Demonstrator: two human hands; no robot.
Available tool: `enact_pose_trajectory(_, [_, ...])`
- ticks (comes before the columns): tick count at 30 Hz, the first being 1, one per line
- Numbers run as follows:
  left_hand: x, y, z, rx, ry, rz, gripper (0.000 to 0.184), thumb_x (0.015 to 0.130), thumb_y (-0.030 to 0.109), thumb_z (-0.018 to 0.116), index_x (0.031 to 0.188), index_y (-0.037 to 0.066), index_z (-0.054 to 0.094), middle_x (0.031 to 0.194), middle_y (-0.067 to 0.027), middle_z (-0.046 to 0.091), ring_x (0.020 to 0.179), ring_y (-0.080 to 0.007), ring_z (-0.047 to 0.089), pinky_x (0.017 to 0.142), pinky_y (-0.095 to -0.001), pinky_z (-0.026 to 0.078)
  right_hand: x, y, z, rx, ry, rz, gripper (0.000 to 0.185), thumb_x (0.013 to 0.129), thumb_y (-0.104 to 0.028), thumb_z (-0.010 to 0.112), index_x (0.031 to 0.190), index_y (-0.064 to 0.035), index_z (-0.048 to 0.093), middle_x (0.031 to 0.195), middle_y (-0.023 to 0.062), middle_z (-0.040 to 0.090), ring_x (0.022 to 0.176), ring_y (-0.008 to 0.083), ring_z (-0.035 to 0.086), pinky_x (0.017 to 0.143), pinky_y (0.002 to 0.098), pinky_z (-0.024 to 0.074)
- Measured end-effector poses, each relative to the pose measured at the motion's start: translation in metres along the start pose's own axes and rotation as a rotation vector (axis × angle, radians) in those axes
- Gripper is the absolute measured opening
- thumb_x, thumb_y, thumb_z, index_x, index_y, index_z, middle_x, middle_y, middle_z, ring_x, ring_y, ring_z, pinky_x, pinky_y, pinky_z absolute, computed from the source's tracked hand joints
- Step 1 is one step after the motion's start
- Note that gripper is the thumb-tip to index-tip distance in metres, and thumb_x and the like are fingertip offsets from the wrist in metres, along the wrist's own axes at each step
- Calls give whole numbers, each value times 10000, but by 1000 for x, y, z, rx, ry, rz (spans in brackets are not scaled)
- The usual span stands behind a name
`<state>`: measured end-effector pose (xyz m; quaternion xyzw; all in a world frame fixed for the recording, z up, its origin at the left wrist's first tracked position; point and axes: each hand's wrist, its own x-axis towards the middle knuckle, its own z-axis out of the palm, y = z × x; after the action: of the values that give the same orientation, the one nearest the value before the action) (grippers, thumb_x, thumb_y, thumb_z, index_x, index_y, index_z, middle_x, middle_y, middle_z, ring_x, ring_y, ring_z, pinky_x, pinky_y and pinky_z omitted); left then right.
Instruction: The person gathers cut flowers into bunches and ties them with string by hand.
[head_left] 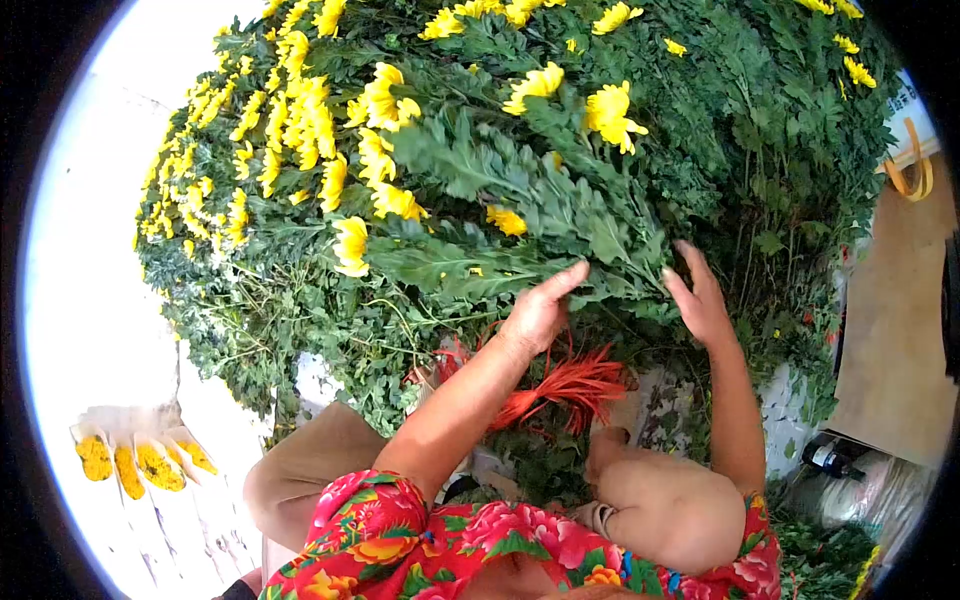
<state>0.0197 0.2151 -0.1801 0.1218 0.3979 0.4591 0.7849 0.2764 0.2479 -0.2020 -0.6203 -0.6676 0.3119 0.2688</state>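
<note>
Both my hands are at a bunch of leafy stems with yellow flowers (600, 220), lying across the big pile of yellow flowers (310, 120). My left hand (543, 310) is under the lower side of the bunch, its thumb against the leaves and its other fingers hidden beneath. At the stem end on the right, my right hand (700, 297) has its fingers and thumb apart, next to the leaves. A bundle of red strings (570, 388) lies below my hands, between my legs.
Wrapped bunches of yellow flowers (155, 465) lie at the lower left. Cardboard (895, 320) stands at the right, with a yellow strap (912, 175) above it. A dark bottle (835, 457) and clear plastic (870, 500) are at the lower right.
</note>
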Motion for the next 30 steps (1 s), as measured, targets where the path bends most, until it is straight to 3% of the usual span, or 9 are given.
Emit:
enact_pose_trajectory(2, [3,-8,-13,112,-76,24,507,908,330,661,1286,6,566,1303,-105,579,1205,-239,530,1082,-396,370,4,-14,7,-109,62,-169,594,871,-328,682,1313,30,511,1233,214,620,1174,341,582,1013,416,429])
enact_pose_trajectory(5, [-16,-4,-15,65,-62,28,457,922,319,628,1261,18,575,1290,-91,596,1204,-253,529,1083,-410,352,-8,-51,18,293,-75,-203,430,827,-147,728,1189,25,573,1103,159,679,987,212,653,880,330,489])
enact_pose_trajectory(10, [-65,-19,-21,3,68,241,420,964,345,540,1263,50,556,1249,-94,601,1150,-248,545,1069,-403,365,-55,-105,22,68,51,-504,456,682,-81,732,1108,6,597,909,176,594,859,385,608,765,448,489])
enact_pose_trajectory(14, [-82,-4,-49,14,195,352,381,967,306,470,1239,47,539,1243,-102,587,1135,-251,543,1034,-391,405,-73,-147,22,54,-164,-552,556,697,-145,774,1201,-44,562,1029,134,558,865,338,612,711,402,511])
enact_pose_trajectory(19, [-105,14,-37,-124,354,364,368,899,305,510,1158,55,589,1151,-114,621,1039,-304,583,934,-439,464,-68,-142,23,-64,-45,-492,1003,585,-181,877,1430,-71,349,1407,198,385,1258,395,420,1060,487,338])
enact_pose_trajectory(22, [-110,6,-49,-143,305,362,370,860,279,542,1146,51,594,1110,-107,639,1009,-302,598,922,-444,473,-63,-117,32,129,-406,-279,919,638,-132,787,1421,9,327,1145,256,602,1074,436,578,945,471,447])
enact_pose_trajectory(24, [-115,9,-52,-133,263,339,415,845,227,539,1210,32,563,1175,-119,622,1088,-316,581,994,-468,445,-70,-115,31,57,-379,-374,840,653,-130,741,1391,19,368,1038,258,628,986,443,605,877,479,474])
enact_pose_trajectory(29, [-163,59,-39,115,326,452,459,759,289,596,1132,20,597,1094,-132,629,925,-313,615,772,-468,541,-82,-171,1,66,-262,-508,607,657,-116,661,1228,22,508,807,232,657,743,430,651,685,515,520])
enact_pose_trajectory(30, [-172,71,-48,159,223,586,491,771,301,570,1164,7,588,1146,-150,615,987,-323,604,837,-480,517,-84,-190,-12,64,-321,-495,554,663,-109,662,1177,38,517,807,246,652,756,433,652,690,514,527])
